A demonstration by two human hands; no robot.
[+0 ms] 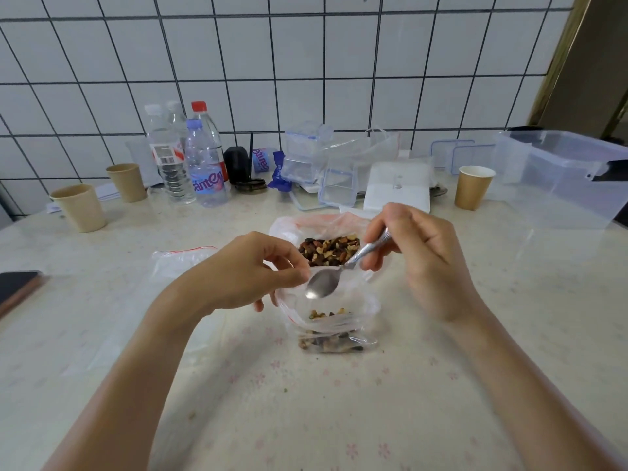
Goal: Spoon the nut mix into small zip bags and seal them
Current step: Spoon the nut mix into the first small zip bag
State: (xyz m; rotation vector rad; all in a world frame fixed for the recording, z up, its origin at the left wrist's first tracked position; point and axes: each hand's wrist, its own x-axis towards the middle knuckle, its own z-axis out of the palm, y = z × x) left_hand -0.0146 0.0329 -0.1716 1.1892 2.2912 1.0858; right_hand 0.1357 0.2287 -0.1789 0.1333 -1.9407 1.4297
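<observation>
A small clear zip bag [334, 326] stands open at the table's centre, with a little nut mix at its bottom. My left hand [248, 270] pinches the bag's left rim and holds the mouth apart. My right hand [418, 256] grips a metal spoon [324, 283] by the handle. The spoon's bowl is empty and tilted down over the bag's mouth. Just behind stands a larger plastic bag [289, 229] with the nut mix [329, 249] showing inside. An empty zip bag with a red strip [180, 258] lies flat to the left.
Paper cups stand at the left [80, 207], further back on the left [126, 181] and right [474, 186]. Water bottles [204, 164], clear lidded containers [312, 154], a white napkin stack [397, 188] and a big clear tub [560, 175] line the tiled wall. A phone [17, 287] lies at the left edge.
</observation>
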